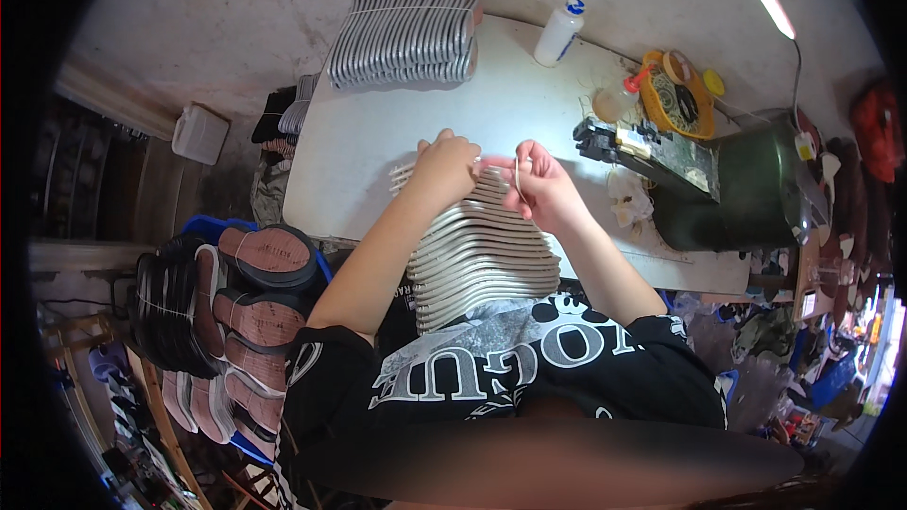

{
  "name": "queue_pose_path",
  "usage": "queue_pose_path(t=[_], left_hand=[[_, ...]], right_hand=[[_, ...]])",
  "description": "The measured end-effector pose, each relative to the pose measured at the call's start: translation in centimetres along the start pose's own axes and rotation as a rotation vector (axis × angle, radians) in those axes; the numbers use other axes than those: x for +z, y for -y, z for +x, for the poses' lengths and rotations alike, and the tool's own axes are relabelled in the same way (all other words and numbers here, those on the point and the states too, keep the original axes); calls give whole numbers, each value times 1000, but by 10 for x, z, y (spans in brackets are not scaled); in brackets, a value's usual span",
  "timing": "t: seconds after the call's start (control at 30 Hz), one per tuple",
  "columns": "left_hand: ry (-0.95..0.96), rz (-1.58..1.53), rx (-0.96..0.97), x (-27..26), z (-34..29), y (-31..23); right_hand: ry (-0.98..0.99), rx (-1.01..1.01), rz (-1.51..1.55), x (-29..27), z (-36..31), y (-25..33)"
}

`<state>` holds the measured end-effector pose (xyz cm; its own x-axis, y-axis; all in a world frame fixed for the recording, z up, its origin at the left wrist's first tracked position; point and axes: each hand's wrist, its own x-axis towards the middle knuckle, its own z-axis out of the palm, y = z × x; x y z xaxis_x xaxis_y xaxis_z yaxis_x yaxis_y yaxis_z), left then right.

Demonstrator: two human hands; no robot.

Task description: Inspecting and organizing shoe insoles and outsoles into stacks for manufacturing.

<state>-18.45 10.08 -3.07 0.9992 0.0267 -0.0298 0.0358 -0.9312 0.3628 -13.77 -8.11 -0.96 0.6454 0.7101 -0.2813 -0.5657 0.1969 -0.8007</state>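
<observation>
A long stack of white shoe soles (487, 255), standing on edge side by side, runs from my torso onto the white table. Over its far end my left hand (446, 165) is closed, its fingertips turned inward; what they pinch is too small to make out. My right hand (543, 187) is just to the right, above the same end of the stack, with its fingers curled. A thin pale band (519, 175) loops at those fingers. Part of the far soles is hidden behind my left hand.
A tied bundle of grey soles (402, 33) lies at the table's back left. Behind stands a white bottle (560, 33); a yellow basket (678, 99) of bands and a sewing machine (652, 156) are at right. Brown and black soles (269, 260) pile up at left.
</observation>
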Motion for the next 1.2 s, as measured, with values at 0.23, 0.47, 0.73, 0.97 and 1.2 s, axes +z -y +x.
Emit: queue_pose_path(t=[0.23,0.47,0.73,0.97,1.2], left_hand=[[230,51,57,-18,28,-17],[346,-21,25,-25,59,-28],[480,-472,266,0,63,-28],[442,-318,226,1,55,-31],[86,312,-159,13,47,-17]], right_hand=[[-439,29,-1153,-46,-17,-10],[-239,23,-1066,-66,32,-28],[-108,11,-908,-48,22,-10],[-117,19,-999,-73,27,-24],[-33,156,-1010,-48,28,5]])
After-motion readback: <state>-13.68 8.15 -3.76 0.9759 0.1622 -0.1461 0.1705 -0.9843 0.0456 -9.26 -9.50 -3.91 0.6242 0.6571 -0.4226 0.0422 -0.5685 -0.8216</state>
